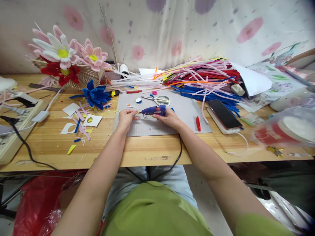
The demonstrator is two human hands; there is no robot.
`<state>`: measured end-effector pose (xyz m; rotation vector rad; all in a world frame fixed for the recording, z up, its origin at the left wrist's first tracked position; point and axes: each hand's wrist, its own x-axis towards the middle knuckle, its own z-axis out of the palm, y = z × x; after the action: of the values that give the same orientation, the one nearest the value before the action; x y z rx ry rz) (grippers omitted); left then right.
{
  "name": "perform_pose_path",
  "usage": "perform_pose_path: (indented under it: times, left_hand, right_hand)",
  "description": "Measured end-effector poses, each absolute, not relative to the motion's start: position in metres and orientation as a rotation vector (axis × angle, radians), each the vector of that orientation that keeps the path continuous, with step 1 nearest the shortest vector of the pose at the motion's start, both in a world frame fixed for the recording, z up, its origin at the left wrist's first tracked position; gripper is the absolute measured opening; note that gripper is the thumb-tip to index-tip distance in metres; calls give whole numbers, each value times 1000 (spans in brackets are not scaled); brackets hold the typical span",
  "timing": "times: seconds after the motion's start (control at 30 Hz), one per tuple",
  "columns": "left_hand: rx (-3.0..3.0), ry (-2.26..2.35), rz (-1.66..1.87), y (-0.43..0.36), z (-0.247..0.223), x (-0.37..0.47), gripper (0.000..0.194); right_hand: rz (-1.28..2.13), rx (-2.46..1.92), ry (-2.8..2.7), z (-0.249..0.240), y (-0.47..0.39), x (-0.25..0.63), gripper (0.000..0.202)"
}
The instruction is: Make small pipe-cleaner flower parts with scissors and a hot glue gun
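My right hand [169, 118] is wrapped round a blue hot glue gun [154, 110], whose nozzle points left. My left hand [126, 120] has its fingers pinched together right at the nozzle tip; what they hold is too small to make out. Both hands are over a grey cutting mat [182, 126] on the wooden table. Just beyond the glue gun lie white-handled scissors [164, 100], a small white and blue disc [138, 100] and a small pink disc [154, 93]. A short red piece [198, 124] lies to the right on the mat.
Pipe cleaners [197, 73] are heaped at the back. Pipe-cleaner flowers [62, 54], a blue flower [94, 95] and paper scraps [92, 120] are on the left, near a power strip [22, 127]. A phone [223, 113] lies right. The black cord [180, 149] hangs over the table edge.
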<state>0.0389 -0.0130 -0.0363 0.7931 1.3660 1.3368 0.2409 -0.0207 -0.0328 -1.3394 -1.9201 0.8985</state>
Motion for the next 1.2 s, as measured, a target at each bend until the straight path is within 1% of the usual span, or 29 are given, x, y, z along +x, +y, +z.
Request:
perform_pose_path:
  times: [0.5, 0.8, 1.2]
  left_hand:
    - [813, 1359, 1323, -14, -36, 39, 12]
    - [824, 1347, 1306, -14, -35, 39, 14]
    - [848, 1371, 1258, -16, -32, 39, 13]
  right_hand:
    - [822, -1364, -1935, -34, -20, 241, 39]
    - [860, -1364, -1896, -33, -20, 241, 37]
    - [900, -1378, -1796, -32, -20, 241, 41]
